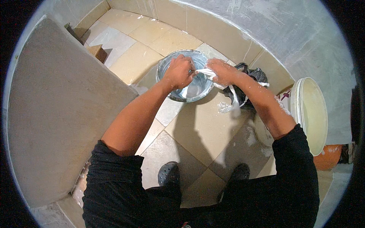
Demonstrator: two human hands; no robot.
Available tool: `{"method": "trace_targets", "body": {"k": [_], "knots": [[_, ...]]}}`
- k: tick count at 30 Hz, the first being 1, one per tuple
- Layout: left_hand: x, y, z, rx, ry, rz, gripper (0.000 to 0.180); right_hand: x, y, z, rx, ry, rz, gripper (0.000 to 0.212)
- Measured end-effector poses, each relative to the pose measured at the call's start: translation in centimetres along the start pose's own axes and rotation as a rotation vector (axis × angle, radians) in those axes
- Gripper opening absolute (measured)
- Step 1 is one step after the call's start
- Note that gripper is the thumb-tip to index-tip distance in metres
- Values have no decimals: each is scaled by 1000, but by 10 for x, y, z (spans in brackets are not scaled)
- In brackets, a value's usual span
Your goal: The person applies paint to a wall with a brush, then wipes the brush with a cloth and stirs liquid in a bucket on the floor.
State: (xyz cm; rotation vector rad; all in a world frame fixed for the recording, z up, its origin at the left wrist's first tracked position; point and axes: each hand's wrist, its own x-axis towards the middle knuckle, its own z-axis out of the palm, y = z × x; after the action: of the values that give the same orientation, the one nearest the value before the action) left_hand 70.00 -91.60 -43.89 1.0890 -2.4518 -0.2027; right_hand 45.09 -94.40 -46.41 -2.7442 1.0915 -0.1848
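Over a dark-rimmed bucket (189,99) on the tiled floor, my left hand (179,72) is closed, pinching one end of a white twisted strip (206,71). My right hand (222,71) grips the same strip just past the bucket's right rim. The strip is pulled taut between them, and a loose tail hangs below my right hand, slightly blurred. Whether it is thin plastic or cloth I cannot tell. Whitish-grey residue coats the inside of the bucket. A crumpled black plastic bag (261,76) lies right of it, partly behind my right forearm.
A large cream bucket (315,114) stands at the right, beside an orange object (327,157). On the left rises a grey plastered partition (64,106), with a brown block (97,53) behind it. A plastered wall (296,38) curves along the back. My dark clogs (169,173) are on the tiles.
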Motion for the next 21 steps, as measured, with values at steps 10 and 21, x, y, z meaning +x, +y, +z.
{"method": "trace_targets", "body": {"k": [10, 21], "knots": [[-2, -15, 22, 97, -72, -54, 18, 2, -9, 19, 39, -66, 108, 53], [-12, -28, 39, 16, -100, -90, 18, 11, -29, 16, -114, -145, 87, 39]]}}
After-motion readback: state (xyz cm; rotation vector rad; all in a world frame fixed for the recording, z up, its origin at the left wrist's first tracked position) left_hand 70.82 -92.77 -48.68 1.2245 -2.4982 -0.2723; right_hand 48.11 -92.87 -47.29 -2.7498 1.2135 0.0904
